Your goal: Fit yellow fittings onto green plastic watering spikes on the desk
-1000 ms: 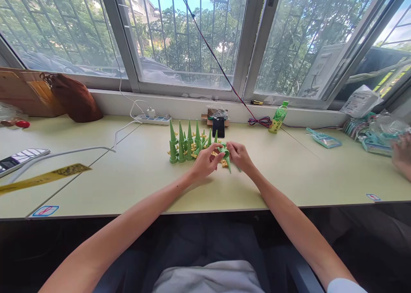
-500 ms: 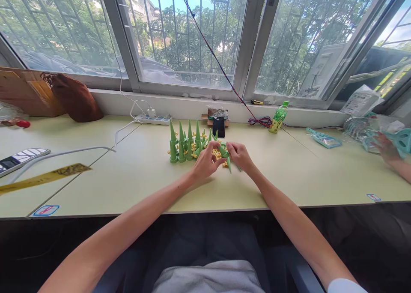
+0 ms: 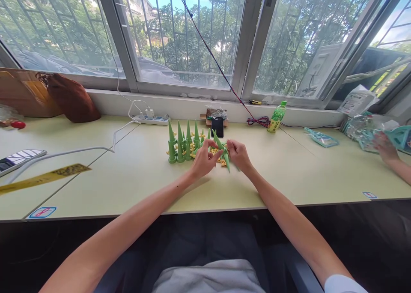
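Between thumb and fingers, my left hand (image 3: pixel 204 159) pinches a green pointed plastic piece (image 3: pixel 225 156), which tilts with one tip up and another down toward me. Close on its right, my right hand (image 3: pixel 239 154) is closed. A thin greyish-green end shows below that fist; its kind is hidden by the fingers. Left of my hands, several green cone pieces (image 3: pixel 172 149) stand upright in rows, with small yellow parts stuck among them. More yellow pieces (image 3: pixel 224 163) lie on the table beneath and behind the held piece, partly covered by my hands.
A black phone (image 3: pixel 217 127) leans at the back near a small box. Farther right stand a green-capped bottle (image 3: pixel 277 117) and a coiled cable (image 3: pixel 258 121). A power strip (image 3: pixel 150 120) lies at the back left. Another person's hand (image 3: pixel 385 147) is among plastic bags at the far right.
The green piece has turned more upright between my hands, its upper tip now showing above my left fingers. My left fingers have shifted slightly along it. The view has moved a little.
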